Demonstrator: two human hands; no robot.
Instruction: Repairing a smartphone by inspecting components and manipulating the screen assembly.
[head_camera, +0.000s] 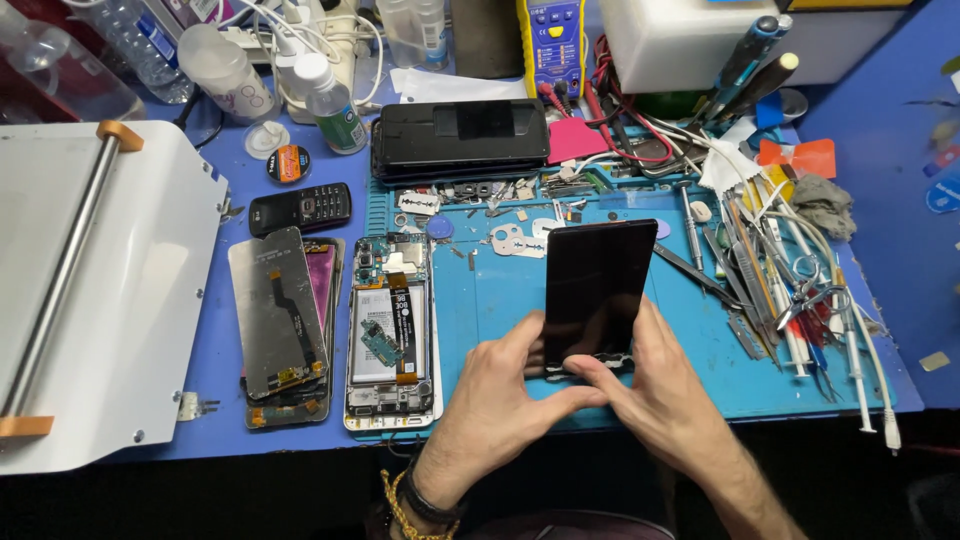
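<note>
Both my hands hold a black phone screen panel (598, 285) upright over the blue work mat (500, 300). My left hand (498, 390) grips its lower left edge, thumb reaching across the bottom. My right hand (655, 385) grips the lower right edge, thumb pressed on the bottom strip. Left of my hands lies an opened phone body (392, 330) with its battery and boards showing. Further left sits a stack of detached display panels (280, 320), back sides up with flex cables.
A white machine with a metal roller (90, 290) fills the left side. Tweezers, screwdrivers and cables (780, 270) crowd the right of the mat. At the back lie stacked black phones (460, 140), a small keypad phone (300, 208), bottles (335, 105) and a yellow multimeter (550, 40).
</note>
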